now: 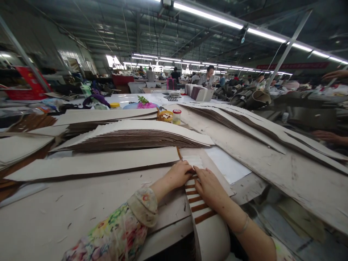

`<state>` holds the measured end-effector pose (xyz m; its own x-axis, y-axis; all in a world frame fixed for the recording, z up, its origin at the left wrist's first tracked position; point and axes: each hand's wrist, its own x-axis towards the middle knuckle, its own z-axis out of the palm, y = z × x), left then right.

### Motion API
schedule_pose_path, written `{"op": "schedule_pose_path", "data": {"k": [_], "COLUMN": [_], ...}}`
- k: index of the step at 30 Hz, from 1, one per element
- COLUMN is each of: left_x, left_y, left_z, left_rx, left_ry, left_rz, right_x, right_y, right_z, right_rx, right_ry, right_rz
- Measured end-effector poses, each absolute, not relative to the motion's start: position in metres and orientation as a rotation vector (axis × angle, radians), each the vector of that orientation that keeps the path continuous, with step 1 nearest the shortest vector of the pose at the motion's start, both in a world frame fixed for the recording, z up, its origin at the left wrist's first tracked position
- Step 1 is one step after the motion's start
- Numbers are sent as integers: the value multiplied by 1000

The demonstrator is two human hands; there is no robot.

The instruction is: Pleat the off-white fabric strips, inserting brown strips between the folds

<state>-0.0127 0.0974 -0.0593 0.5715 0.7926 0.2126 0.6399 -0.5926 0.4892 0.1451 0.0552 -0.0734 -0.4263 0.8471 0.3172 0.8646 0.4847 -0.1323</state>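
A fanned stack of long white strips with brown bands point(204, 235) lies lengthwise before me, its near end hanging past the table edge. My left hand point(179, 174) is closed at the far left side of this stack, fingertips bent down on it. Across from it, my right hand point(208, 187) is closed along the stack's right side, thumb toward the left fingers. The fingertips of both hands nearly meet over the strips. What lies under the fingers is partly hidden. Just left of my left hand rests another stack of white strips with a brown end point(108, 163).
Behind is a thick fanned stack of white strips point(141, 130). Beyond it stand a red-lidded jar point(176, 116) and a yellow tub point(166, 116). More strips point(244, 123) lie on the board at right. White paper point(224, 163) lies beside my right hand. Co-workers are farther back.
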Motion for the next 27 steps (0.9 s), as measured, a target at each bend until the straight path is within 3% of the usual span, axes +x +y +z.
{"op": "schedule_pose_path", "data": {"k": [27], "left_x": [-45], "left_y": [85], "left_z": [-73], "left_rx": [2471], "left_ry": [1000], "left_rz": [717], "right_x": [140], "right_y": [51], "right_z": [-57], "right_rx": [-1512], "right_ry": [-2525], "right_rz": [-97]}}
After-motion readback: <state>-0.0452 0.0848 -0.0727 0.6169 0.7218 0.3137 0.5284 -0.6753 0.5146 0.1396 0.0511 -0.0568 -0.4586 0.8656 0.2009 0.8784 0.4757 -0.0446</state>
